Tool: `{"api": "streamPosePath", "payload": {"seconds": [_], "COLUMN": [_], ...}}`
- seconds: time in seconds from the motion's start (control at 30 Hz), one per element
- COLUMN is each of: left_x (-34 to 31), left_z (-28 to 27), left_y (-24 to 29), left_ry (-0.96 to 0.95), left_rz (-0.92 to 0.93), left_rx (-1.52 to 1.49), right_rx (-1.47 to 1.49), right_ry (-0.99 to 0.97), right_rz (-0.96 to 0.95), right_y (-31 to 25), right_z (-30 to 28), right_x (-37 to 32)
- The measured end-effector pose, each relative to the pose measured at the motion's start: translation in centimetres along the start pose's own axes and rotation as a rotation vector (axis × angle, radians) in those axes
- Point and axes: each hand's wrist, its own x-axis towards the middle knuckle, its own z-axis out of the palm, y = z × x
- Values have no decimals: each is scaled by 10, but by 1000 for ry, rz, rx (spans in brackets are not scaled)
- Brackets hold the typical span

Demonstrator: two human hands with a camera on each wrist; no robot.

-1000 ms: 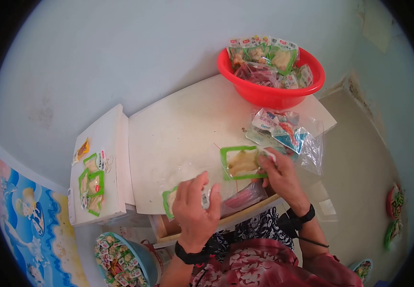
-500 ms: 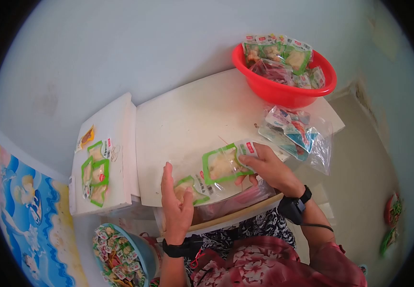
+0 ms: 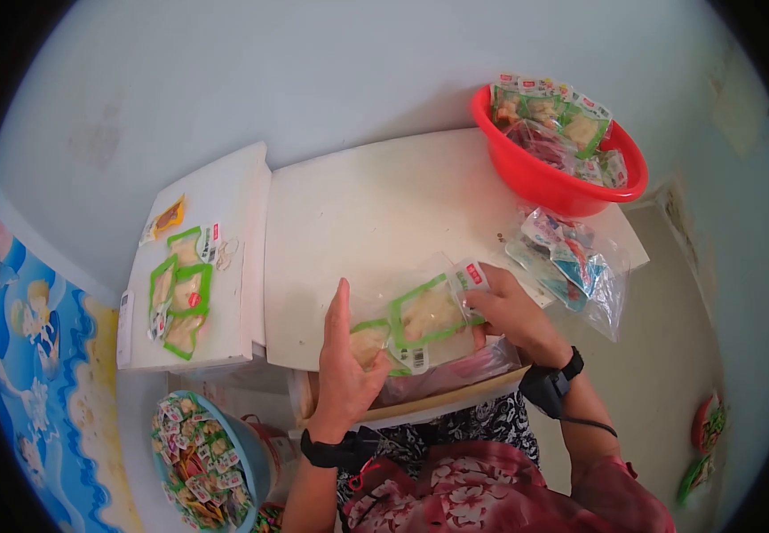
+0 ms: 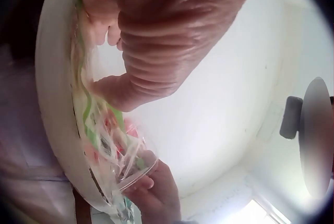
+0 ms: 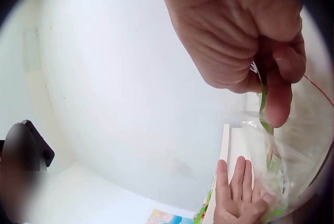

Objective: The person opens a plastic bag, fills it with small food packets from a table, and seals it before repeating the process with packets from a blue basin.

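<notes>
My right hand (image 3: 513, 311) pinches a green-edged food packet (image 3: 429, 315) by its white printed end, thumb on top. Pale food shows through the packet's window. A second green-edged packet (image 3: 368, 339) lies to its left, overlapping it in the head view. My left hand (image 3: 351, 369) stands on edge at this second packet, its fingers straight and its thumb at the packet's near side. Clear plastic (image 5: 295, 146) spreads around the packets in the right wrist view. Beneath them, a drawer with a pinkish plastic bag (image 3: 482, 357) stands pulled out at the table's front.
A red basin (image 3: 558, 182) full of packets stands at the table's back right. A clear bag with printed pouches (image 3: 571, 258) lies before it. On the left side table (image 3: 233, 329) lie several green-edged packets and an orange pouch (image 3: 170, 216). A blue tub (image 3: 256, 444) of packets stands below.
My right hand has brought its packet left, over the second one, with its printed end now towards that hand. My left hand has turned on edge beside the packets. The head view has shifted.
</notes>
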Motion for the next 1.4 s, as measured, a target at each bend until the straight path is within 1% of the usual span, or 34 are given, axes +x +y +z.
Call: {"api": "streamPosePath", "payload": {"seconds": [0.03, 0.13, 0.23, 0.3, 0.33, 0.4, 0.5, 0.6, 0.63, 0.73, 0.83, 0.93, 0.97, 1.13, 1.23, 1.3, 1.37, 1.4], "left_x": [-1, 2, 2, 3, 3, 4, 12, 32, 42, 56, 64, 61, 60, 62, 64, 61, 52, 47], "left_z": [1, 4, 4, 3, 0, -7, 4, 23, 33, 49, 62, 71, 78, 83, 82, 80, 71, 64], "left_y": [0, 2, 5, 2, 3, 12, 36, 60, 55, 59, 42, 47, 47, 55, 57, 57, 56, 53], "left_ry": [-1, -24, -48, -45, -29, 3, 133, 114, 197, 89, 57, 64, 91, 99, 98, 100, 98, 139], "left_rz": [-7, -8, -1, 12, 62, 161, 237, 177, 279, 179, 195, 271, 282, 412, 462, 472, 467, 485], "left_rx": [-11, -28, -43, -100, -16, 150, 369, 534, 607, 617, 636, 586, 488, 291, 165, 99, 70, 133], "right_rx": [39, 81, 9, -82, -130, -77, -22, 16, 31, -3, 73, 48, -37, -448, -589, -187, -115, -241], "right_ry": [13, 61, 26, 55, 70, 63, 35, 5, -4, 13, 23, 23, 20, 56, 4, 49, 32, -9], "right_rz": [-17, -115, -153, -153, -152, -141, -87, -63, -57, -94, -97, -214, -223, -262, -491, -494, -450, -405], "right_y": [-3, 20, 21, 24, 25, 22, 21, 12, 11, 23, 26, 37, 38, 46, 53, 75, 81, 65], "right_z": [2, 12, 32, 27, 24, 19, 21, 23, 23, 18, 20, 18, 17, 13, 10, 19, 15, 10], "right_x": [0, 16, 17, 22, 23, 19, 12, 9, 8, 10, 9, 17, 18, 16, 19, 31, 36, 36]}}
